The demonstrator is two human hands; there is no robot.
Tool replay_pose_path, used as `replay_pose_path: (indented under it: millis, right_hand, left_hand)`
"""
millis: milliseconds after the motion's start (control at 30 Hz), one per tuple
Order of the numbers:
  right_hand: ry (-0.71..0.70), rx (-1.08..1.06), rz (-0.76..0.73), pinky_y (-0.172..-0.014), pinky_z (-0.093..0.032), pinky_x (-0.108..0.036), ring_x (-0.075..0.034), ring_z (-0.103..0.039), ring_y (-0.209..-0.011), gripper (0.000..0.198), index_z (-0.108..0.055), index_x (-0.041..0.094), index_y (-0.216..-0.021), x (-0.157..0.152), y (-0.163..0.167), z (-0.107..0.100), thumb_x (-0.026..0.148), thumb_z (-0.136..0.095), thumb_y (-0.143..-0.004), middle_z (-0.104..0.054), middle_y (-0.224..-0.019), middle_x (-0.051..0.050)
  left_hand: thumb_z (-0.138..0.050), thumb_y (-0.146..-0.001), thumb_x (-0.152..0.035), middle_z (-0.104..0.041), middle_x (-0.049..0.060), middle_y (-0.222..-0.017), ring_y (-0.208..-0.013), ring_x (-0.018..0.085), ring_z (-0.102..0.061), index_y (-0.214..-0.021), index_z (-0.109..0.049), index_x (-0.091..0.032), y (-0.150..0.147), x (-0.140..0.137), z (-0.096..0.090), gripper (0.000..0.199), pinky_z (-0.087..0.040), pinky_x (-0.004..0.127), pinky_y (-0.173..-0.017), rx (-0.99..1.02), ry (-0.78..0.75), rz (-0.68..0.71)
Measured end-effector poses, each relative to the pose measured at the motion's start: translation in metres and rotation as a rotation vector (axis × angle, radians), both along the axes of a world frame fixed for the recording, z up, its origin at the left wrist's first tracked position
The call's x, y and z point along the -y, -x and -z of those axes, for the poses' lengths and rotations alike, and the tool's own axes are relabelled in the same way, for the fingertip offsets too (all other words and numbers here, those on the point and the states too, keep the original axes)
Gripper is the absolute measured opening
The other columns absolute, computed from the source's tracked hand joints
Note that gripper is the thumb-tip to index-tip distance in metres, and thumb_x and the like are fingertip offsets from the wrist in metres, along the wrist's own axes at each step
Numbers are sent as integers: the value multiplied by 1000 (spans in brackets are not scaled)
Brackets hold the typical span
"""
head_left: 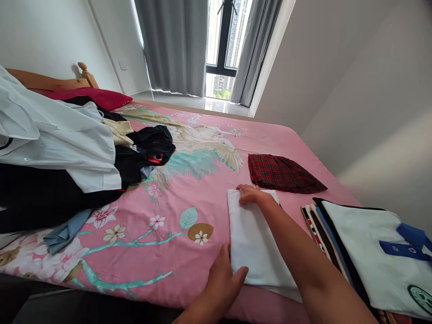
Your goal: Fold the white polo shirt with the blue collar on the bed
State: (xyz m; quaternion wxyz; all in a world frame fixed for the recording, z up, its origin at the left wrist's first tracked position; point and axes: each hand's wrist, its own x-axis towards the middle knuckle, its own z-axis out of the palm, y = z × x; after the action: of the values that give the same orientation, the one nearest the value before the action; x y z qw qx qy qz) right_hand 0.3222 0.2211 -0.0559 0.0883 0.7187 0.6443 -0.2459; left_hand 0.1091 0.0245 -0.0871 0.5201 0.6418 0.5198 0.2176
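A folded white garment (pixel 251 240) lies flat on the pink bedspread in front of me, with a bit of blue showing at its far right edge. My right hand (pixel 249 194) reaches across it to the far end, its fingers bent and closed on the cloth near the far left corner. At the near left edge, my left hand (pixel 223 278) rests with the thumb spread over the cloth and the fingers along its side. Just beyond the right hand is a red plaid garment (pixel 283 173), lying flat.
To the right stands a stack of folded clothes, topped by a white shirt (pixel 364 229) with a blue collar. A loose heap with a white shirt (pixel 77 139) and black clothes (pixel 151 141) covers the bed's left side. Behind are a red pillow (pixel 97 96) and grey curtains (pixel 175 45).
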Motion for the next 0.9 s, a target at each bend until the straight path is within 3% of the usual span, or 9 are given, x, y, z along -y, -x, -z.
replay_pose_path:
  millis: [100, 300, 367, 500, 567, 633, 700, 800, 900]
  right_hand:
    - [144, -45, 31, -85, -46, -48, -31, -59, -95, 74, -53, 20, -120, -15, 0, -9, 16, -64, -47, -63, -105, -9]
    - [140, -270, 26, -67, -50, -34, -26, -63, -78, 39, -66, 15, -85, -13, -18, -52, 19, -70, -47, -67, -83, -5]
    - [48, -387, 24, -70, -51, -30, -23, -63, -84, 38, -65, 16, -92, -9, -34, -78, 23, -69, -55, -68, -91, -4]
    - [-352, -751, 65, -80, -51, -31, -21, -61, -91, 44, -62, 17, -102, -1, -65, -129, 31, -72, -61, -67, -101, -4]
    - [-575, -819, 79, -78, -52, -33, -21, -61, -87, 41, -64, 16, -98, 6, -71, -138, 31, -73, -61, -67, -96, -5]
    - [-748, -760, 76, -77, -51, -35, -21, -61, -83, 37, -65, 17, -95, 19, -68, -125, 28, -72, -60, -67, -92, -5]
    - [-908, -668, 21, -80, -49, -38, -21, -59, -84, 32, -65, 18, -91, 38, -58, -88, 23, -70, -60, -66, -90, -5]
    - [-1081, -454, -196, -89, -45, -42, -23, -55, -94, 16, -68, 20, -84, 80, -40, -7, 20, -61, -70, -63, -91, -7]
    - [-1086, -396, -199, -85, -48, -39, -21, -54, -97, 30, -68, 23, -93, 122, -26, 62, 10, -50, -74, -58, -101, -7]
  left_hand:
    - [-59, -66, -24, -65, 11, -111, -101, 26, -60, -114, -57, -12, -8, -10, -6, 50, -48, 34, -86, 137, 206, -2]
    - [-51, -56, -14, -70, 5, -95, -89, 23, -63, -103, -62, -12, -4, -33, -19, 48, -48, 28, -73, 387, 457, 34]
    - [-52, -55, -14, -69, 1, -89, -84, 21, -62, -100, -63, -14, 12, -60, -44, 47, -47, 25, -69, 344, 343, 66]
    - [-51, -64, -22, -62, -3, -72, -70, 15, -57, -83, -64, -15, 52, -129, -119, 24, -42, 21, -61, 118, -213, 74]
    - [-52, -68, -23, -63, -3, -71, -69, 14, -57, -84, -66, -17, 68, -152, -148, 22, -41, 22, -63, -44, -436, 42]
    - [-53, -72, -21, -67, -2, -75, -74, 16, -60, -85, -69, -20, 81, -162, -155, 21, -43, 28, -75, -191, -661, 19]
    - [-52, -73, -16, -71, 0, -83, -83, 19, -63, -86, -71, -22, 93, -160, -133, 23, -38, 38, -93, -306, -845, 16]
    - [-49, -73, -6, -72, 0, -97, -98, 20, -64, -88, -71, -26, 114, -143, -64, 33, -20, 50, -108, -402, -930, 85]
    - [-48, -80, -8, -69, 1, -108, -110, 22, -60, -96, -70, -28, 132, -123, 1, 34, -23, 52, -107, -424, -909, 194]
